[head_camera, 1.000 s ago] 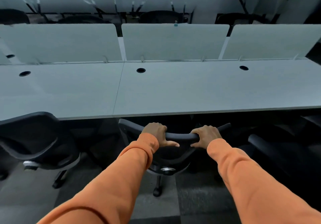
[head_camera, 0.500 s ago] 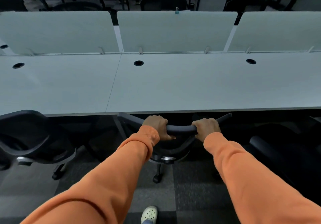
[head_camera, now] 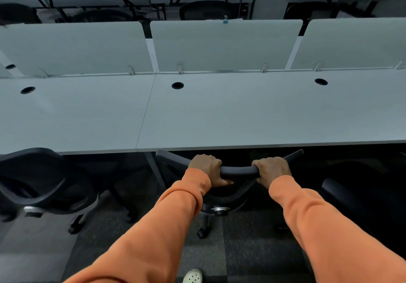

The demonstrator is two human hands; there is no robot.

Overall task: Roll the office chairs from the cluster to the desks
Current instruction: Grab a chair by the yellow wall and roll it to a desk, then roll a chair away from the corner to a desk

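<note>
Left hand [head_camera: 205, 168] and right hand [head_camera: 272, 168] still grip the black curved-back office chair [head_camera: 238, 170] by its top rail. It's rolled closer, back just short of the pale grey desk [head_camera: 241, 118] edge.

Both arms (in orange ribbed-cuff sleeves [head_camera: 158, 227]) reach forward, roughly parallel. The left hand [head_camera: 205, 168] and the right hand [head_camera: 272, 169] each grip the black curved chair-back rail [head_camera: 239, 170], knuckles up, fingers wrapped over it. The left thumb points inward beneath.
</note>
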